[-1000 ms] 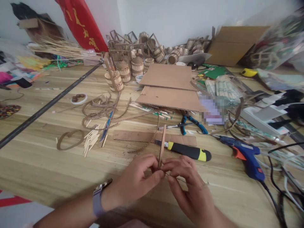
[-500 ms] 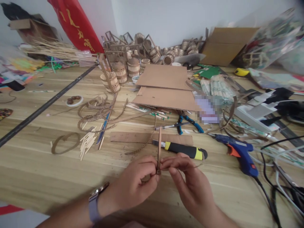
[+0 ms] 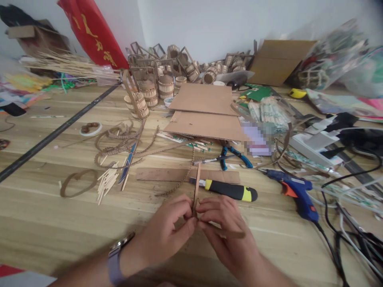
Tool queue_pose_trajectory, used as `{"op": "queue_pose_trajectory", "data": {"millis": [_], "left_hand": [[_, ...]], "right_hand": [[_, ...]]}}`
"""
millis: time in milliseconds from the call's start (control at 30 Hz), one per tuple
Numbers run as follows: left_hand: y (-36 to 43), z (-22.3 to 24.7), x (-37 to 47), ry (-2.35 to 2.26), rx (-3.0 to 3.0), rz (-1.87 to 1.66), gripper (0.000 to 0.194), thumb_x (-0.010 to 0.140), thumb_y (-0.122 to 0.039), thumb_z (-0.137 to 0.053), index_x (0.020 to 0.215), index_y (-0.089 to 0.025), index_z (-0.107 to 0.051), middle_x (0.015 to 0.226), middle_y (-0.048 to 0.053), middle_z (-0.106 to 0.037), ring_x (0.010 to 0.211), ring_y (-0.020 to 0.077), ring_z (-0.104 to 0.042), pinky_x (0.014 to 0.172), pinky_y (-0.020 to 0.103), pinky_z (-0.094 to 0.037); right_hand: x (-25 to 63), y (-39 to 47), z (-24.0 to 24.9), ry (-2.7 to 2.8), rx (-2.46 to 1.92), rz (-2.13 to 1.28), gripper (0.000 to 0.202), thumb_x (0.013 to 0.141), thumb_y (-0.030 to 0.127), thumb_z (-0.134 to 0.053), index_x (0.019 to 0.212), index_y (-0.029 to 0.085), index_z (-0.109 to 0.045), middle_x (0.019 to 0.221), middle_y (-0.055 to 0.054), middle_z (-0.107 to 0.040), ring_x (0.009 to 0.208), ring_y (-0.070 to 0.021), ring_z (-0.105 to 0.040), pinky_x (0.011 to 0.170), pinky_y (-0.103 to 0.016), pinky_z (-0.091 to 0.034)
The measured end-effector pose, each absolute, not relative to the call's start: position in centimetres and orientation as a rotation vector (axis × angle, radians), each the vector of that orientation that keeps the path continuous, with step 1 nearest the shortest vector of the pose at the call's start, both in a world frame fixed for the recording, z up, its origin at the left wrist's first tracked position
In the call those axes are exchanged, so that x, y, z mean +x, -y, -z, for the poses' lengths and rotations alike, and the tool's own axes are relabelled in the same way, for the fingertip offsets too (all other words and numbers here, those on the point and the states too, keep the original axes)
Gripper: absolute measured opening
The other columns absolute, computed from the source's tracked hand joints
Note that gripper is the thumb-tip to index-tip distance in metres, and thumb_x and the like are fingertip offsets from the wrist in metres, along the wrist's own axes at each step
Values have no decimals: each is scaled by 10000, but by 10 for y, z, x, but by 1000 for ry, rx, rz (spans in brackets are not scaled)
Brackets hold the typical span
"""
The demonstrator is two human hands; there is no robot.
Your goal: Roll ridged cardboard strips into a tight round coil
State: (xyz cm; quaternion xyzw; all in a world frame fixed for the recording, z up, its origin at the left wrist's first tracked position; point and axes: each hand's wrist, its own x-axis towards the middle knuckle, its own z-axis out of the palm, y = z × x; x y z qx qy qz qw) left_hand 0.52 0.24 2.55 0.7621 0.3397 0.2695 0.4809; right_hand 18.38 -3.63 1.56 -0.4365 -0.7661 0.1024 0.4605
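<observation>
A narrow brown cardboard strip point(image 3: 196, 187) stands upright between my hands in the lower middle. My left hand point(image 3: 167, 229), with a watch on the wrist, is closed and pinches the strip's lower end between thumb and fingers. From the other side my right hand point(image 3: 229, 231) presses its fingertips to the same end. A further length of brown strip lies across my right fingers and thumb; whether both lengths are one piece I cannot tell. Just beyond the hands lies a black and yellow utility knife point(image 3: 230, 190), its blade end behind the strip.
A blue glue gun point(image 3: 295, 187) lies to the right with its cable. Pliers point(image 3: 235, 155), cardboard sheets point(image 3: 206, 125) and a flat cardboard piece point(image 3: 161, 174) lie ahead. Short sticks point(image 3: 108, 181) and curled strips point(image 3: 79, 183) lie left. Several small baskets point(image 3: 136, 104) stand behind.
My right hand has turned and closed in on the strip's lower end, and a length of strip now shows across its fingers. My left hand keeps its pinch. The view has shifted slightly.
</observation>
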Motion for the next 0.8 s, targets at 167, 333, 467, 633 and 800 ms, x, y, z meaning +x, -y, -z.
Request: {"op": "queue_pose_trajectory", "data": {"millis": [167,333,467,633,800], "left_hand": [[-5,-29,6,-773,1893,-648,225,903,-156,-457,683,-192,-426,790,4,-513,750,146,-495,682,255,-396],[-5,-29,6,-748,1906,-628,257,896,-132,-436,651,-192,-384,752,-2,-493,736,142,-492,668,252,-381],[-5,-26,6,-815,1842,-654,199,901,-223,-498,710,-194,-448,791,0,-513,773,154,-505,692,261,-383],[-6,-25,6,-886,1774,-664,173,885,-237,-526,726,-192,-474,766,-9,-519,754,151,-510,681,257,-378],[-5,-27,7,-864,1794,-731,142,850,-141,-512,722,-188,-473,806,2,-529,788,148,-525,708,252,-392]], "right_hand": [[183,37,-18,1854,-1108,-217,206,862,58,-528,915,256,-507,871,6,-756,858,-179,-726,862,-360,-442],[188,38,-20,1857,-1147,-306,240,872,57,-477,994,263,-486,867,0,-744,842,-177,-719,832,-365,-445],[187,38,-19,1852,-1079,-318,242,852,42,-496,955,257,-455,869,-5,-725,851,-178,-704,802,-359,-467],[187,39,-17,1848,-1077,-330,190,882,92,-502,967,259,-468,884,-20,-724,872,-205,-704,799,-386,-489],[187,37,-14,1924,-1100,-194,91,917,188,-570,957,249,-515,927,-50,-737,901,-221,-711,832,-391,-483]]}}
